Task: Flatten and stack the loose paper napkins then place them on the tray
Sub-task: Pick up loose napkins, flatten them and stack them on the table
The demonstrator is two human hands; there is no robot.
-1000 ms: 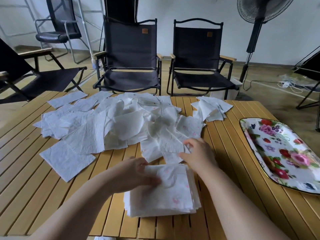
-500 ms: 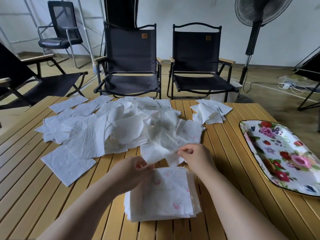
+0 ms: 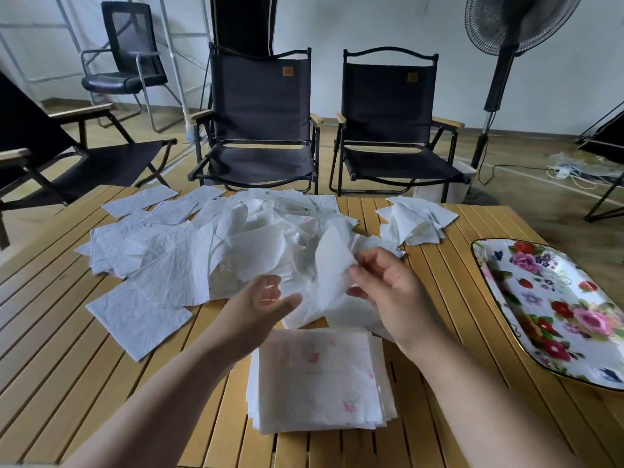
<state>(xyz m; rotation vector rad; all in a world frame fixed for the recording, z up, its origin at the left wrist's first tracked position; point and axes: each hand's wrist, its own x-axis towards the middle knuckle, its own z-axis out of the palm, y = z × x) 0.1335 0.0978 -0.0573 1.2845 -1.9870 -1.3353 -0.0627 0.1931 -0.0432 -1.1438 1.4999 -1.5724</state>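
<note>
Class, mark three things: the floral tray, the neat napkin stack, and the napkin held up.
floral tray (image 3: pixel 557 309): head view, bare patterned centre.
neat napkin stack (image 3: pixel 320 380): head view, top sheet's middle.
held napkin (image 3: pixel 332 260): head view, raised part beside the fingertips.

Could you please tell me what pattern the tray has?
The oval tray shows colourful flowers on white; head view.

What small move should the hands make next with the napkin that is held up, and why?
Probably the left hand should take the free edge of the lifted napkin, so that both hands can spread it flat and lay it on the stack. Only the right hand pinches it, and it hangs curved over the loose pile. The left hand is open beside it.
</note>
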